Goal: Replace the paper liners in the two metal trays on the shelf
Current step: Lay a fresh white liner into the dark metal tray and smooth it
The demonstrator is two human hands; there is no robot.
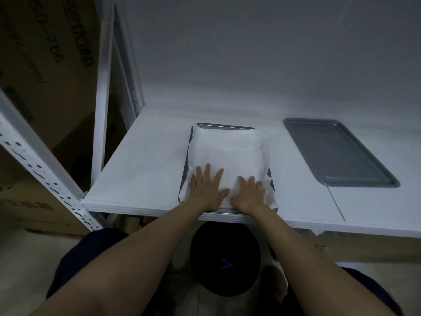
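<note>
Lower centre of frame: left hand (206, 187) and right hand (249, 195) lie side by side, thumbs close, fingers straight and spread, both pressing flat on the near end of a white paper liner (227, 151). Neither grips anything.

Liner sits in the centre tray (225, 127) on the white shelf (145, 165). The sheet looks wider than the tray: its sides ride up over the rim, and bare metal shows at the far edge and the near corners.

Right of frame: second tray (337, 153), bare metal, no liner, well apart from the first. Judged about halfway through.

Risks from here:
- The centre tray's near end sits right at the shelf's front edge. Downward pressure there could tip it or slide it off
- The raised paper sides may spring back or crease if only the middle gets smoothed
- Hard pressing into the corners could tear the thin sheet

Below the shelf, a dark round object (225, 258), identity unclear
</note>
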